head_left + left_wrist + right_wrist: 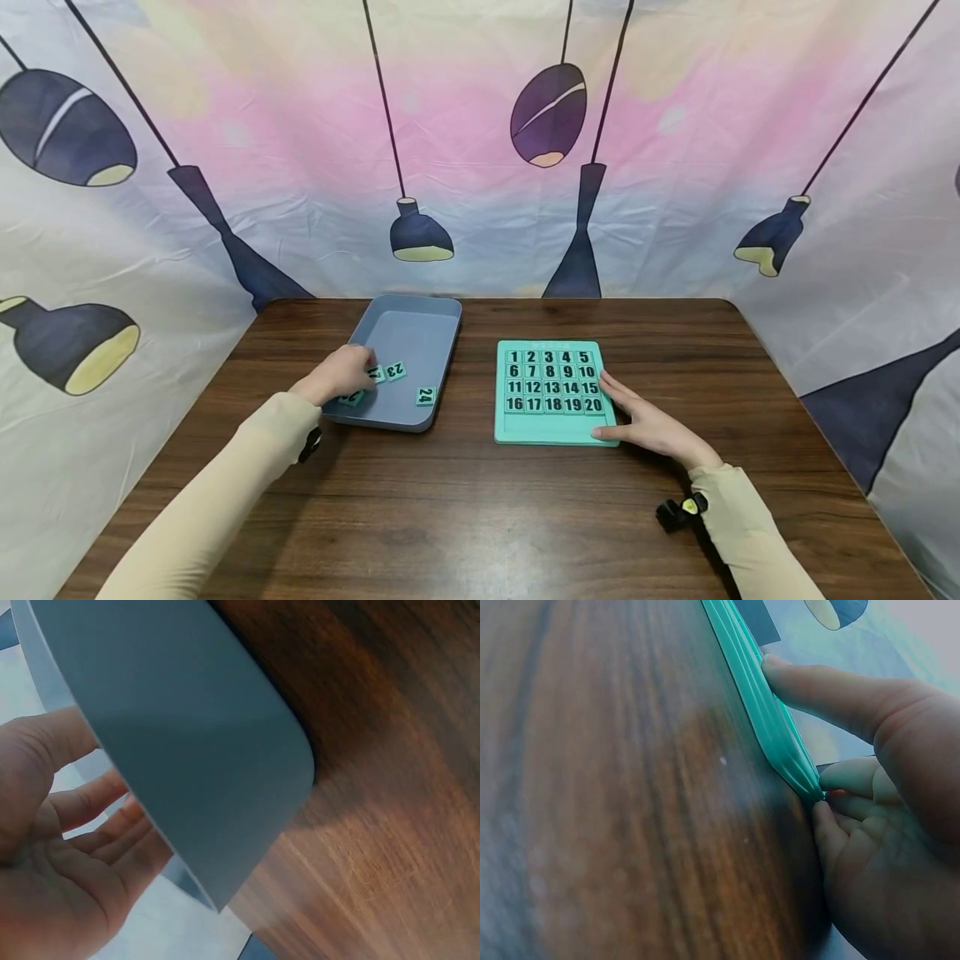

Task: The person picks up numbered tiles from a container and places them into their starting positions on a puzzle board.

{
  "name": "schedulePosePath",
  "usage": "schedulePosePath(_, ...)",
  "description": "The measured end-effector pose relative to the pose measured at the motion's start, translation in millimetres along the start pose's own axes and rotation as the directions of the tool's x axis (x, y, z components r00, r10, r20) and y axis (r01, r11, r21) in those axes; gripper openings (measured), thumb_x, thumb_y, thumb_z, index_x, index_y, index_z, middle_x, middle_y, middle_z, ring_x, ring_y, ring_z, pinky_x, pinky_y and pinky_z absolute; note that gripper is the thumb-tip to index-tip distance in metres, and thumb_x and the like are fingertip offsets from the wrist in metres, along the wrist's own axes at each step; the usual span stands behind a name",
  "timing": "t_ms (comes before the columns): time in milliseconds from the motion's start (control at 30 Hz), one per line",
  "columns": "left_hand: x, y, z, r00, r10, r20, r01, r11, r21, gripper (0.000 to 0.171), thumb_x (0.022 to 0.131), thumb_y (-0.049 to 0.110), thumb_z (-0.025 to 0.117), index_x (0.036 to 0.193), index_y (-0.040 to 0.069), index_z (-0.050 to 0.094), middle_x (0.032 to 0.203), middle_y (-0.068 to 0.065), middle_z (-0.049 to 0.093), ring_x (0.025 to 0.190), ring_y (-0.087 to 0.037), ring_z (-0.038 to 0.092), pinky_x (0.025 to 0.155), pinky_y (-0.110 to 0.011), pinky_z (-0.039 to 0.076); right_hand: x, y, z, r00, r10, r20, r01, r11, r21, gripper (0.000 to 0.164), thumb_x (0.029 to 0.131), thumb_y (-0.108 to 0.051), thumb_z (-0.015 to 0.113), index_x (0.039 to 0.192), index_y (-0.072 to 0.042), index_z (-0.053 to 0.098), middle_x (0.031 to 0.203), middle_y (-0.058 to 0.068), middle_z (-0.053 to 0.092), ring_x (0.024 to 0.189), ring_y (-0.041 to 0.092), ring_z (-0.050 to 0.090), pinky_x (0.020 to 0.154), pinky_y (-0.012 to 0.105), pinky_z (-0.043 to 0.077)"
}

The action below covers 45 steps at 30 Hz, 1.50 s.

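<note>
My left hand [341, 373] reaches over the left rim of a blue-grey tray [401, 333], its fingers down among small green number tiles. One tile [376, 374] shows partly beside the fingertips, another tile [351, 399] lies under the hand, and tiles 23 [395, 371] and 24 [426, 396] lie to its right. In the left wrist view the fingers are spread and the tray wall [180, 727] hides their tips. On the right, a green number board [555, 429] holds tiles 1 to 20 in rows. My right hand [652, 423] rests on its right edge, thumb near the front corner.
Both the tray and the board lie on a dark wooden table [465, 517], the tray near its far edge. A cloth backdrop [480, 150] printed with lamps hangs behind. Small black devices sit on both wrists, one right wrist device [675, 512] plainly visible.
</note>
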State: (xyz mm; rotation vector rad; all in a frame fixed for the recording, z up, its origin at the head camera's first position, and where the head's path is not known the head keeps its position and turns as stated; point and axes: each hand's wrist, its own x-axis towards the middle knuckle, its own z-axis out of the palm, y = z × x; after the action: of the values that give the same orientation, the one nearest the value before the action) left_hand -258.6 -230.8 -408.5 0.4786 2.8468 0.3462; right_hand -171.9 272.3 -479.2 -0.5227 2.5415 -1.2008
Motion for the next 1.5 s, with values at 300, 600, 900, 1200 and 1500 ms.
schedulePosePath(300,1.4,-13.2,2.4,0.996,0.046,-0.071,-0.061,0.974,-0.219,0.030,0.085,-0.003,0.073,0.115,-0.006,0.068,0.107,-0.022,0.065,0.089,-0.030,0.064,0.076,-0.044,0.053,1,1,0,1.000,0.020,-0.011,-0.020,1.000,0.015,0.103,0.088,-0.045,0.077,0.161,-0.007,0.016,0.169,0.011,0.003,0.152,0.041,0.003,0.114,0.065,0.020)
schedulePosePath(600,-8.2,-18.4,-15.2,0.999,-0.012,-0.053,-0.015,0.880,-0.476,0.040,0.095,0.006,0.067,0.132,-0.008,0.059,0.113,-0.021,0.064,0.101,-0.031,0.062,0.088,-0.046,0.053,0,1,0,1.000,0.019,-0.010,-0.019,1.000,0.007,0.103,0.088,-0.046,0.077,0.161,-0.007,0.016,0.169,0.010,0.003,0.153,0.040,0.003,0.115,0.065,0.020)
schedulePosePath(900,-2.7,4.0,-42.0,0.996,0.015,-0.093,-0.063,0.842,-0.536,0.040,0.099,0.011,0.066,0.135,-0.004,0.060,0.130,-0.024,0.063,0.119,-0.037,0.060,0.101,-0.052,0.047,-1,0,0,1.000,0.016,-0.011,-0.016,1.000,0.010,0.103,0.088,-0.044,0.077,0.161,-0.007,0.015,0.169,0.011,0.003,0.153,0.040,0.003,0.114,0.064,0.021)
schedulePosePath(1200,17.1,64.9,-46.7,0.994,0.093,-0.052,-0.107,0.848,-0.519,0.039,0.097,0.011,0.067,0.135,0.004,0.064,0.126,-0.016,0.067,0.113,-0.030,0.063,0.098,-0.050,0.049,1,0,-1,1.000,0.020,-0.013,-0.020,1.000,-0.001,0.103,0.088,-0.044,0.077,0.162,-0.008,0.016,0.169,0.011,0.005,0.153,0.040,0.005,0.114,0.063,0.023)
schedulePosePath(1500,35.7,129.0,-27.0,0.979,0.206,-0.007,-0.180,0.838,-0.516,0.033,0.096,0.010,0.069,0.129,0.007,0.069,0.121,-0.008,0.070,0.110,-0.023,0.065,0.097,-0.043,0.050,-1,-3,1,1.000,0.000,-0.011,0.000,1.000,-0.008,0.099,0.090,-0.041,0.077,0.161,-0.006,0.017,0.168,0.014,0.007,0.152,0.043,0.006,0.113,0.065,0.023)
